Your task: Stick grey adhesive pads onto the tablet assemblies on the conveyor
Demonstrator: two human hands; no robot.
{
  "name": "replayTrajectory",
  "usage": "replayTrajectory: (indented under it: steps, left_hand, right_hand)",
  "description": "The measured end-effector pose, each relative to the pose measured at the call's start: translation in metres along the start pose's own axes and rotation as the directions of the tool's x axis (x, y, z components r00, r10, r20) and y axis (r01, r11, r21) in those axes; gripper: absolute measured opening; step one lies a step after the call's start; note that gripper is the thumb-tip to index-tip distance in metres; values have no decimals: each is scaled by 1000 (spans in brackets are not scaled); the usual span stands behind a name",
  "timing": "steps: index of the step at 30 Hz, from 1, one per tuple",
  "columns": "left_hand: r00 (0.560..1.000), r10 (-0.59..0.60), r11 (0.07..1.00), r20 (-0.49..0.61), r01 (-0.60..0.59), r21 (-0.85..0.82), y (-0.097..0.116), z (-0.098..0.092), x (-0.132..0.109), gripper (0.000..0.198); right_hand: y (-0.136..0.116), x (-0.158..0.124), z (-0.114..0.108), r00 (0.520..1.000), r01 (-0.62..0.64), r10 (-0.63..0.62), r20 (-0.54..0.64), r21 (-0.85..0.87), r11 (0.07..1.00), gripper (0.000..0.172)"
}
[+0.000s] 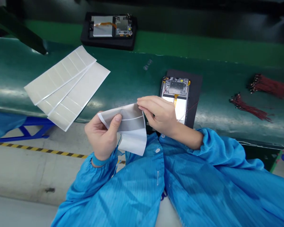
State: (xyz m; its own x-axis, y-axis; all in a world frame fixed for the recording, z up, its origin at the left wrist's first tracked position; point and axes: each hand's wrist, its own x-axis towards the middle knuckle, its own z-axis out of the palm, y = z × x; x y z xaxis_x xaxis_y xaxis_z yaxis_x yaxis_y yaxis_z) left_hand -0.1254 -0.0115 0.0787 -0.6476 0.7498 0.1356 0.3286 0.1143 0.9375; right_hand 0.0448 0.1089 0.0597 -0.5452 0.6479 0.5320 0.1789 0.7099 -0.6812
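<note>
My left hand point(104, 135) grips a sheet of grey stickers point(132, 124) by its left side, thumb on top. The lower part of that sheet is bare white backing. At the sheet's upper right corner, my right hand point(159, 113) pinches the edge of a grey sticker between thumb and fingers. Just beyond my right hand lies an opened tablet-like device point(177, 86) with its circuit board, orange ribbon and pale battery showing. It rests on a black pad point(194, 91), and my right hand and wrist cover part of it.
Two more sticker sheets point(61, 75) overlap at the bench's left edge, partly overhanging. A second opened device point(104, 26) sits in a black foam tray point(85, 39) at the back. Bundles of dark red wires point(274, 86) lie on the green bench point(217, 72) at right.
</note>
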Motion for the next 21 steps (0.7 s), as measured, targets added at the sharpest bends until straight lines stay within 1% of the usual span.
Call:
replayTrajectory:
  steps: [2, 6, 9, 11, 14, 16, 17, 19, 21]
  left_hand:
    - [1000, -2, 1000, -1, 2, -6, 0, 2, -1, 22]
    - [1000, -4, 1000, 18, 4, -22, 0, 5, -2, 22]
    - [999, -29, 999, 23, 30, -37, -5, 7, 0, 22]
    - [997, -66, 995, 43, 69, -72, -11, 8, 2, 28]
    - [976, -164, 976, 143, 181, -122, -24, 11, 11, 37]
    - [961, -197, 966, 196, 224, -129, -33, 11, 26, 39]
    - [964, -182, 970, 196, 209, -125, -37, 10, 38, 39]
    - [986, -88, 989, 142, 103, -104, -45, 5, 71, 42]
    - [997, 23, 998, 70, -18, -66, -52, -4, 110, 54]
  right_hand:
    - [0, -1, 0, 1000, 5, -5, -7, -35, 999, 26]
    - [-3, 2, -1, 999, -34, 34, -34, 14, 999, 22]
    - [-1, 3, 2, 998, -12, 9, -70, -47, 999, 24]
    - [2, 0, 5, 997, 27, -35, -72, -107, 994, 29]
    - [2, -7, 3, 998, 21, -30, -51, -156, 988, 33]
    - [-2, -7, -7, 996, -26, 11, -86, -170, 985, 29]
    - [-5, -5, -15, 993, -37, 17, -121, -161, 986, 25]
    - [-9, -2, -35, 982, -53, 35, -183, -98, 994, 16]
    - [-9, -2, -57, 972, -140, 133, -193, -23, 990, 11]
